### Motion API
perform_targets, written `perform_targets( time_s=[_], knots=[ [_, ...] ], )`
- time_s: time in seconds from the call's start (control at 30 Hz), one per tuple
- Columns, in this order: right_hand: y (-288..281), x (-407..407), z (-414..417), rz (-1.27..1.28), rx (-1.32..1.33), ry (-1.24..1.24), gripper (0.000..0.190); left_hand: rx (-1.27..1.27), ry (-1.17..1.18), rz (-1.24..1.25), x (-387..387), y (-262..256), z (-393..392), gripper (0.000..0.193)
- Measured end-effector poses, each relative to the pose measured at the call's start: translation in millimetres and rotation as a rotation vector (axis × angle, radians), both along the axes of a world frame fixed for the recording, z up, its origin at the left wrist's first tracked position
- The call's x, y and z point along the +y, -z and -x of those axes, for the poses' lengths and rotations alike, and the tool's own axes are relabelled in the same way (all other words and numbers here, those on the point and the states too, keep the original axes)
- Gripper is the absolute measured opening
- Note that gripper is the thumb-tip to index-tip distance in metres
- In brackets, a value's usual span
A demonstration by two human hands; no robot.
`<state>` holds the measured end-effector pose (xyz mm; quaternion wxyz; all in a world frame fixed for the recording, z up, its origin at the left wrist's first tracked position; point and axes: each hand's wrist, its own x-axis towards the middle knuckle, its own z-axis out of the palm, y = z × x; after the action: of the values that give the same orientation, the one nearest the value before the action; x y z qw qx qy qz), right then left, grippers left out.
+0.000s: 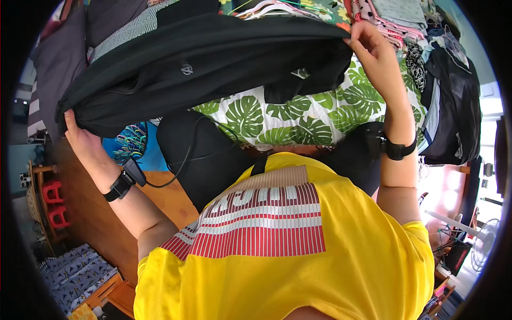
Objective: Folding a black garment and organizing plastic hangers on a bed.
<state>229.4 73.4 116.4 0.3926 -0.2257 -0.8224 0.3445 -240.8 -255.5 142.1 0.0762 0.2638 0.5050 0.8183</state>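
A black garment [216,68] with a small light logo is stretched sideways in front of me. My left hand [85,142] pinches its lower left end, the thumb showing in front of the cloth. At the upper right, my right hand [374,52] grips the other end between thumb and fingers. The cloth sags in folds between the two hands, and one flap hangs over a white cloth with green leaf print [296,120]. Which part of the garment each hand holds, I cannot tell. Both wrists wear black straps, the left one with a cable.
Several hangers [276,8] lie beyond the garment. Folded clothes [394,20] are stacked at the upper right, above a heap of dark clothes [452,100]. A blue container [134,144] of colourful hangers is near my left forearm. A white fan [486,244] stands far right.
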Motion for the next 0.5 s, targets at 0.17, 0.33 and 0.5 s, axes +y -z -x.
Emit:
perform_targets(
  time_s=[0.17, 0.33, 0.5],
  knots=[
    [15, -20, 4, 0.002, -0.172, 0.159, 0.027, 0.043, -0.051, 0.022, 4, -18, -3, 0.045],
    [24, -12, 1, -0.275, -0.330, 0.281, 0.027, 0.122, -0.094, 0.051, 9, -31, -3, 0.042],
    [17, -21, -1, 0.222, -0.537, 0.023, 0.022, 0.232, 0.022, 0.168, 52, -78, 27, 0.039]
  ],
)
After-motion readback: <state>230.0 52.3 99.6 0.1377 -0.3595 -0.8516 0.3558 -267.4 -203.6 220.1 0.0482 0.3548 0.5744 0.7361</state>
